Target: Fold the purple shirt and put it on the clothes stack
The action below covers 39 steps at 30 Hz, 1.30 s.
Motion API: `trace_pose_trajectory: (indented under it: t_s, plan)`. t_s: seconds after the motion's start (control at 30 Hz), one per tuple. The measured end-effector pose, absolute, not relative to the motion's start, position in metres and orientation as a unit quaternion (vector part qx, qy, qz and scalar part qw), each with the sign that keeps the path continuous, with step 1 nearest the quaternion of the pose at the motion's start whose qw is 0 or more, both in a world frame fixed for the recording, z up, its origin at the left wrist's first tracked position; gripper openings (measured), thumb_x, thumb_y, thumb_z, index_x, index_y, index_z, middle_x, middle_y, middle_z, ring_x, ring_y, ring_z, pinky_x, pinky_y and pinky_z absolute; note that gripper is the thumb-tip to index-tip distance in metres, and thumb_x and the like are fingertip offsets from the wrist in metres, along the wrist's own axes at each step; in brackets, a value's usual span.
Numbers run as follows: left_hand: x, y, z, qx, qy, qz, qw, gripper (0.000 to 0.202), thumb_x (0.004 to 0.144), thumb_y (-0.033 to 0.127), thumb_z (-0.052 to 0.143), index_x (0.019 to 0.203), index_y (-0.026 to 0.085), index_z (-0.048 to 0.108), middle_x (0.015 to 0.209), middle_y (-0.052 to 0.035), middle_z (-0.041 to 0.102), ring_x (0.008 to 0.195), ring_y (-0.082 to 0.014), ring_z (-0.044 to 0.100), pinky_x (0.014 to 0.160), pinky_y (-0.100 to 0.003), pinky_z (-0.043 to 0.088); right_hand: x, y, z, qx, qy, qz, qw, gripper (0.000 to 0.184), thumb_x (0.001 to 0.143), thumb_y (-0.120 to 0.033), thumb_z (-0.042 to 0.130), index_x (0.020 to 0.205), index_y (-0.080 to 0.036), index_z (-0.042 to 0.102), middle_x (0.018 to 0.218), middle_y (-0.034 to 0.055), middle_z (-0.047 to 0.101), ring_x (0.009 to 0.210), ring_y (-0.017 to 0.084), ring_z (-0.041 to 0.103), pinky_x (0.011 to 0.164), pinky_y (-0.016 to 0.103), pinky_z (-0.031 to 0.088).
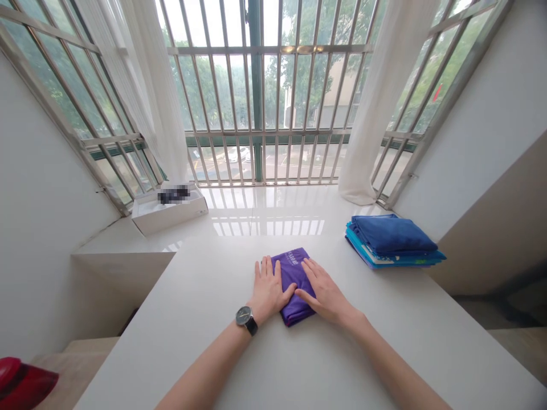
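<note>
On the white tabletop (205,307), I have the left hand (267,293) and right hand (325,292) lying flat, fingers out, gripping nothing. If one pushes too hard, the folded purple cloth (294,274) might slide or wrinkle. It lies between them, partly under both. A blue cloth pile (391,242) sits farther right.

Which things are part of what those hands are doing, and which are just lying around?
In the job:
folded purple cloth under left hand and right hand
perhaps the folded cloth stack

Just lying about:
white box
red object, partly out of view
</note>
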<state>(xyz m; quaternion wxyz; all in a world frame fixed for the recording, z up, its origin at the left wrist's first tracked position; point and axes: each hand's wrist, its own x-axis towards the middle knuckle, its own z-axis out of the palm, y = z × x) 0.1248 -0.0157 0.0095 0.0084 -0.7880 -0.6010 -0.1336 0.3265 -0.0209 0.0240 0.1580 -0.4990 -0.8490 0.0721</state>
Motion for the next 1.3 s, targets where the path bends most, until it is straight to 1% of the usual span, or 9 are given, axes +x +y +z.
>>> trace_pose_trajectory:
  t_s: [0.17,0.33,0.57,0.7,0.87,0.97,1.07,1.13,1.3]
  plan:
    - [0.117,-0.02,0.028,-0.835,-0.523,-0.17,0.025,0.061,0.095,0.046,0.04,0.142,0.007,0.046,0.161,-0.0187,0.021,0.151,-0.0325,0.011,0.12,-0.053,0.014,0.332,-0.022,0.017,-0.506,-0.847,0.131,0.094,0.085,0.09,-0.066,0.041,0.152,-0.008,0.034,0.159,0.0187,0.028,0.148,0.032,0.021,0.121,0.049,0.023]
    - [0.123,-0.032,0.036,-0.881,-0.449,-0.129,-0.076,0.074,0.09,0.071,0.038,0.149,0.026,0.039,0.159,-0.0125,0.031,0.148,-0.0383,0.019,0.117,-0.063,0.013,0.36,-0.009,0.008,-0.54,-0.826,0.138,0.078,0.074,0.093,-0.055,0.038,0.151,-0.009,0.034,0.159,0.018,0.029,0.148,0.031,0.024,0.121,0.049,0.023]
    - [0.156,-0.046,0.025,-0.838,-0.522,-0.131,-0.092,0.086,0.085,0.078,0.035,0.152,0.024,0.034,0.161,-0.0174,0.023,0.147,-0.0482,0.01,0.111,-0.072,0.004,0.36,-0.005,0.016,-0.579,-0.791,0.097,0.173,0.058,0.093,-0.046,0.04,0.139,-0.012,0.05,0.14,0.0196,0.055,0.131,0.032,0.049,0.111,0.047,0.038]
    - [0.159,-0.05,0.032,-0.857,-0.489,-0.125,-0.101,0.085,0.084,0.078,0.038,0.152,0.028,0.033,0.161,-0.0151,0.024,0.147,-0.0453,0.011,0.113,-0.07,0.006,0.357,-0.005,0.03,-0.629,-0.748,0.135,0.165,0.045,0.09,-0.047,0.046,0.113,-0.014,0.066,0.11,0.0174,0.071,0.103,0.032,0.065,0.091,0.042,0.049]
    - [0.162,-0.062,0.053,-0.872,-0.468,-0.122,-0.073,0.074,0.086,0.062,0.048,0.145,0.018,0.043,0.153,-0.0171,0.038,0.143,-0.0399,0.026,0.116,-0.061,0.014,0.375,-0.008,0.039,-0.622,-0.716,0.26,0.183,0.037,0.08,-0.054,0.06,0.073,-0.018,0.066,0.079,0.0094,0.072,0.075,0.026,0.065,0.068,0.034,0.047]
    - [0.181,-0.076,0.053,-0.848,-0.506,-0.133,-0.085,0.076,0.087,0.06,0.047,0.145,0.011,0.042,0.147,-0.0221,0.044,0.131,-0.0398,0.043,0.109,-0.056,0.032,0.379,-0.015,0.039,-0.592,-0.661,0.376,0.267,0.035,0.074,-0.052,0.067,0.074,-0.018,0.061,0.069,0.0029,0.067,0.065,0.019,0.061,0.057,0.028,0.043]
    - [0.204,-0.084,0.044,-0.806,-0.572,-0.125,-0.089,0.102,0.074,0.07,0.06,0.148,0.005,0.035,0.143,-0.0299,0.045,0.129,-0.0475,0.042,0.105,-0.063,0.032,0.371,-0.026,0.039,-0.571,-0.561,0.502,0.328,0.038,0.07,-0.051,0.071,0.083,-0.019,0.059,0.058,-0.0034,0.06,0.051,0.013,0.054,0.046,0.023,0.033]
    - [0.214,-0.084,0.038,-0.79,-0.593,-0.137,-0.079,0.095,0.077,0.057,0.063,0.149,0.004,0.032,0.139,-0.0305,0.049,0.128,-0.0466,0.044,0.105,-0.063,0.031,0.362,-0.034,0.041,-0.552,-0.512,0.546,0.369,0.039,0.068,-0.05,0.073,0.085,-0.019,0.058,0.054,-0.0059,0.056,0.047,0.01,0.049,0.044,0.021,0.027]
    - [0.203,-0.071,0.049,-0.775,-0.563,-0.215,-0.189,0.063,0.085,0.014,0.048,0.147,0.012,0.035,0.109,-0.0171,0.069,0.097,-0.0288,0.066,0.087,-0.041,0.049,0.35,-0.052,0.054,-0.493,-0.468,0.559,0.475,0.045,0.067,-0.053,0.076,0.091,-0.02,0.056,0.059,-0.0054,0.058,0.049,0.01,0.05,0.045,0.022,0.032]
